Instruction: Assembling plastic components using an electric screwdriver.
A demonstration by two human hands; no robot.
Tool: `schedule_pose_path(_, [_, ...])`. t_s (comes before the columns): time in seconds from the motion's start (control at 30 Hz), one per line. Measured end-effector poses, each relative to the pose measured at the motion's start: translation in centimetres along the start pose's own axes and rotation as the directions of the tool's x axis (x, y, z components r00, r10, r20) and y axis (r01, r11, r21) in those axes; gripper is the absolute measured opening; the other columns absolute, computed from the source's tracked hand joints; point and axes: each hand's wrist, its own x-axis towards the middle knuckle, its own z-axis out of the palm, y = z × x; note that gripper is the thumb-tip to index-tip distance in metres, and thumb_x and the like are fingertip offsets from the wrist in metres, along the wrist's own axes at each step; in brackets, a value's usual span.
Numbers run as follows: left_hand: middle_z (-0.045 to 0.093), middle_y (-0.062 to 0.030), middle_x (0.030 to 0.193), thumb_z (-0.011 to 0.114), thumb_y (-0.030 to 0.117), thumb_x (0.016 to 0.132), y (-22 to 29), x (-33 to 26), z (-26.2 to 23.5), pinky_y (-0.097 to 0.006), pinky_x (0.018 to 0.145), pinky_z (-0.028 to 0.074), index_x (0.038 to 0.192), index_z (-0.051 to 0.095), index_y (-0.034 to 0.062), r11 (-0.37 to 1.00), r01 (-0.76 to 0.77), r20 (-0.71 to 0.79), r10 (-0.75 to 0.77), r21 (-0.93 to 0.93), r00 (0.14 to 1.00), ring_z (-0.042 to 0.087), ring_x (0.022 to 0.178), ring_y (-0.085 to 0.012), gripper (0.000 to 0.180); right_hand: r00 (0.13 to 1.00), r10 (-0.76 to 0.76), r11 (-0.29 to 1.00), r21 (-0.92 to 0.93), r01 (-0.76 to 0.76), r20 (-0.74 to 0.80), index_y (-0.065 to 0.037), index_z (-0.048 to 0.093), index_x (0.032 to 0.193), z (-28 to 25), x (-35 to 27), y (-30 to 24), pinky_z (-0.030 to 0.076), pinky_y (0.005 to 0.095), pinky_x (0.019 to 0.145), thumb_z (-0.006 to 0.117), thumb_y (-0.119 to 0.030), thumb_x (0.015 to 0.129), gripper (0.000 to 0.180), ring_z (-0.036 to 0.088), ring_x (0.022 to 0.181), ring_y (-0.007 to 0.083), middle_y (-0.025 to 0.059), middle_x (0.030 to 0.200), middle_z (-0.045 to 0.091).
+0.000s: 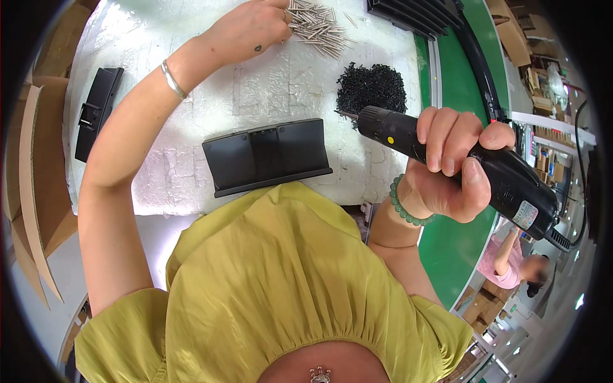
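Observation:
My right hand (450, 163) grips a black electric screwdriver (485, 172), its tip pointing left toward a heap of small black screws (371, 87). My left hand (249, 29) reaches far across the white foam-covered bench (191, 159) and its fingers touch a pile of thin metal pins (316, 25); whether it holds any pin I cannot tell. A black plastic panel (267, 156) lies flat on the foam in front of my body, between the two arms. A silver bangle is on my left wrist, a green bead bracelet on the right.
Another black plastic part (96, 112) lies at the bench's left edge beside cardboard sheets (35, 191). Black ribbed parts (415, 16) sit at the top by a green conveyor belt (456, 83). Another person (511, 258) in pink works at the lower right.

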Motion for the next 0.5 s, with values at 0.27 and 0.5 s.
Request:
schedule_pose_path(0.27, [0.065, -0.0054, 0.084, 0.071, 0.003, 0.070, 3.0, -3.4, -1.3, -0.029, 0.070, 0.050, 0.096, 0.064, 0.0055, 0.956, 0.183, -0.108, -0.212, -0.229, 0.971, 0.061, 0.078, -0.0212, 0.026, 1.000, 0.017, 0.999, 0.041, -0.018, 0.027, -0.008, 0.042, 0.110, 0.9, -0.1, 0.3, 0.038, 0.0320, 0.056, 0.054, -0.008, 0.077, 0.034, 0.043, 0.051, 0.0145, 0.0031, 0.061, 0.046])
schedule_pose_path(0.5, [0.064, -0.0077, 0.075, 0.069, -0.001, 0.071, 12.8, -9.8, -2.1, -0.027, 0.063, 0.051, 0.084, 0.066, 0.0036, 0.499, 0.472, -0.010, -0.695, -0.727, 0.719, 0.063, 0.068, -0.0182, 0.014, 0.989, 0.143, 0.989, 0.033, -0.145, 0.050, -0.013, 0.046, 0.109, 4.8, -0.9, 1.1, 0.037, 0.0291, 0.066, 0.052, -0.014, 0.079, 0.031, 0.047, 0.060, 0.0102, -0.0024, 0.069, 0.049])
